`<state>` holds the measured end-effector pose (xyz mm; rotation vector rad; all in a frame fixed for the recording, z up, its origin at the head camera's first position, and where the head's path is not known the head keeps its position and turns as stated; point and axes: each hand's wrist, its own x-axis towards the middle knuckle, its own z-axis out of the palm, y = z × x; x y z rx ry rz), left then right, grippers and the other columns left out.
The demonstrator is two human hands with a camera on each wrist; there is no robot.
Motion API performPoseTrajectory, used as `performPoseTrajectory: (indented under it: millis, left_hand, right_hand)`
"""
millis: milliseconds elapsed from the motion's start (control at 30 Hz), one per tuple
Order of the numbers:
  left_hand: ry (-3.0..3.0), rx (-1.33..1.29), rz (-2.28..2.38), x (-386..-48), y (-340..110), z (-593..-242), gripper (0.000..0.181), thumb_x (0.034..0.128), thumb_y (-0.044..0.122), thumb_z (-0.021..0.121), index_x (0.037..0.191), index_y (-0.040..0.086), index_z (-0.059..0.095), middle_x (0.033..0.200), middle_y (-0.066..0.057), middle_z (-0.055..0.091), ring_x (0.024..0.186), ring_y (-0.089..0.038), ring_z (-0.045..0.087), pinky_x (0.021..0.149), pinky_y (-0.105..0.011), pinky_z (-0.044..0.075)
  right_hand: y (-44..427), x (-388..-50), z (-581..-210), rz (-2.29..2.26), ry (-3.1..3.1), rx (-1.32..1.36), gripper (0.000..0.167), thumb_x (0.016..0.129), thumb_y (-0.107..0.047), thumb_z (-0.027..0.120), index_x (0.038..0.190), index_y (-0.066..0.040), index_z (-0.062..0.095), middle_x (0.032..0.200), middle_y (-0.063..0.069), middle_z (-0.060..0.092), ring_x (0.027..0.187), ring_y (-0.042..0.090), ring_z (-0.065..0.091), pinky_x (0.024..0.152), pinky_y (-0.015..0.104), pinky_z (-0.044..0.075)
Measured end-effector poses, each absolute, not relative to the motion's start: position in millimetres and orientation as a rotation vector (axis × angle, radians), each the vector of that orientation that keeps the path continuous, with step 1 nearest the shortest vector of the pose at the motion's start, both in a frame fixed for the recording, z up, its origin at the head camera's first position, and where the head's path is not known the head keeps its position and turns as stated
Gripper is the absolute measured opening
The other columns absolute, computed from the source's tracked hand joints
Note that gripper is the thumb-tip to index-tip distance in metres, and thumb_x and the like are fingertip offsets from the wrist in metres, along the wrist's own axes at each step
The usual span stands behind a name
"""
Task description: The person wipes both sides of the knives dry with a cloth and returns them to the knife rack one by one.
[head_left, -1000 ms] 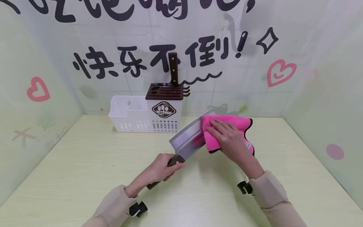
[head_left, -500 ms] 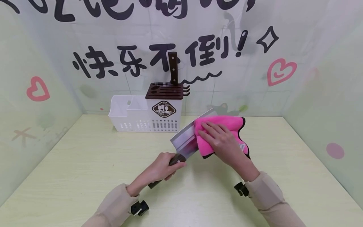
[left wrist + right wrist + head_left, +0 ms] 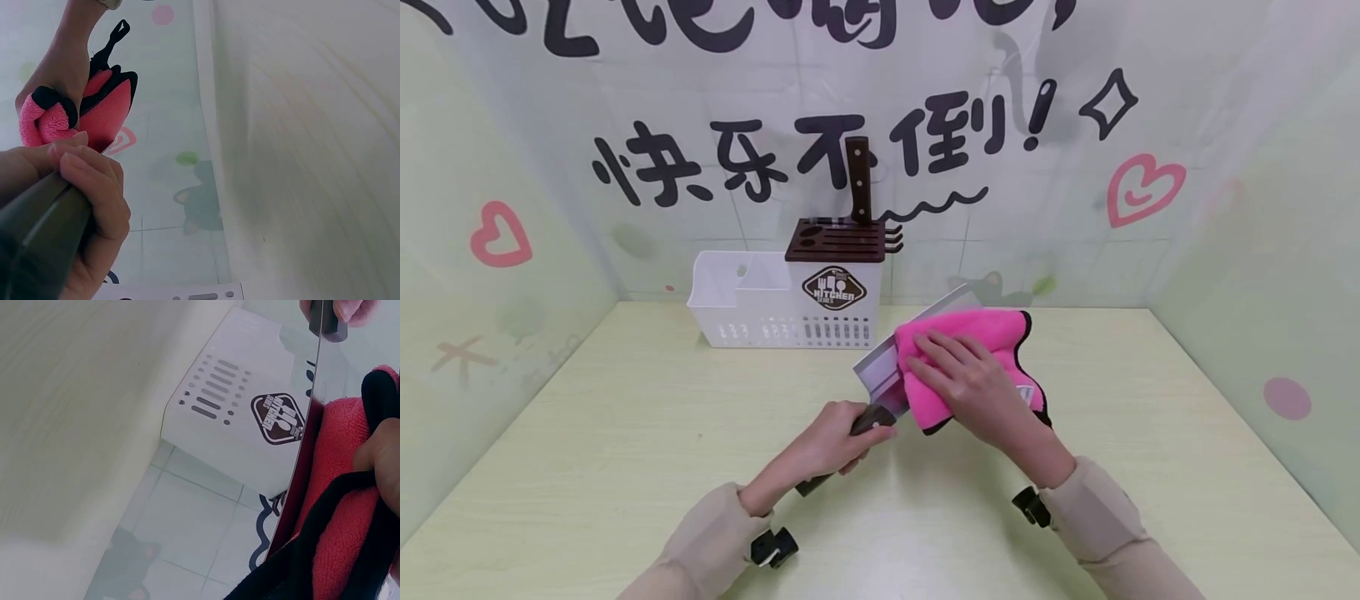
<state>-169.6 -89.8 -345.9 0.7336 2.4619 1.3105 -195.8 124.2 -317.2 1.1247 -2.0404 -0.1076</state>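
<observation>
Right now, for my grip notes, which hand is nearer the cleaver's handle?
Left: the left hand grips the cleaver's handle; the right hand is beyond, holding the pink cloth against the blade.

Head view looks forward, down over table to wall | Left-wrist view, tipped sideways, peers close along handle toward cloth | Right-wrist view, also tipped, faces rack past near cloth | Wrist views share handle, cloth

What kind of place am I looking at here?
Probably a staged kitchen corner: a white knife holder marked KITCHEN stands on a pale tabletop, closed in by walls printed with hearts and lettering.
</observation>
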Motion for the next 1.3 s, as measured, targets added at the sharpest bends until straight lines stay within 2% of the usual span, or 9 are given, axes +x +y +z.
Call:
performPoseTrajectory:
  millis: [233, 567, 1300]
  left_hand:
    - [2.462, 0.752, 1.311, -170.7, -88.3, -344.9, 0.031, 0.0882, 0.024, 0.056, 0.068, 0.003, 0.047, 0.045, 0.003, 0.04, 0.033, -0.005, 0.037, 0.034, -0.019, 0.03]
    - [2.455, 0.756, 1.305, -171.4, -86.5, -344.7, 0.03, 0.0886, 0.023, 0.056, 0.068, 0.004, 0.046, 0.047, 0.003, 0.041, 0.034, -0.006, 0.037, 0.034, -0.02, 0.031]
    - [2.443, 0.834, 1.289, -169.9, -83.6, -341.6, 0.019, 0.0891, 0.007, 0.05, 0.071, 0.001, 0.047, 0.049, 0.002, 0.042, 0.035, -0.005, 0.039, 0.033, -0.02, 0.034]
  right_hand:
    - [118.8, -191.9, -318.0, -0.133, -2.019, 1.166, 0.046, 0.068, -0.01, 0.077, 0.112, -0.012, 0.063, 0.116, 0.011, 0.058, 0.111, 0.026, 0.052, 0.089, 0.037, 0.045]
    - [112.7, -187.9, -317.4, -0.121, -1.941, 1.22, 0.047, 0.065, -0.011, 0.079, 0.109, -0.011, 0.064, 0.114, 0.011, 0.059, 0.109, 0.026, 0.053, 0.087, 0.037, 0.045]
    - [104.8, -184.6, -317.3, -0.22, -1.856, 1.275, 0.044, 0.069, -0.011, 0.076, 0.11, -0.013, 0.063, 0.112, 0.006, 0.061, 0.106, 0.023, 0.055, 0.086, 0.035, 0.046]
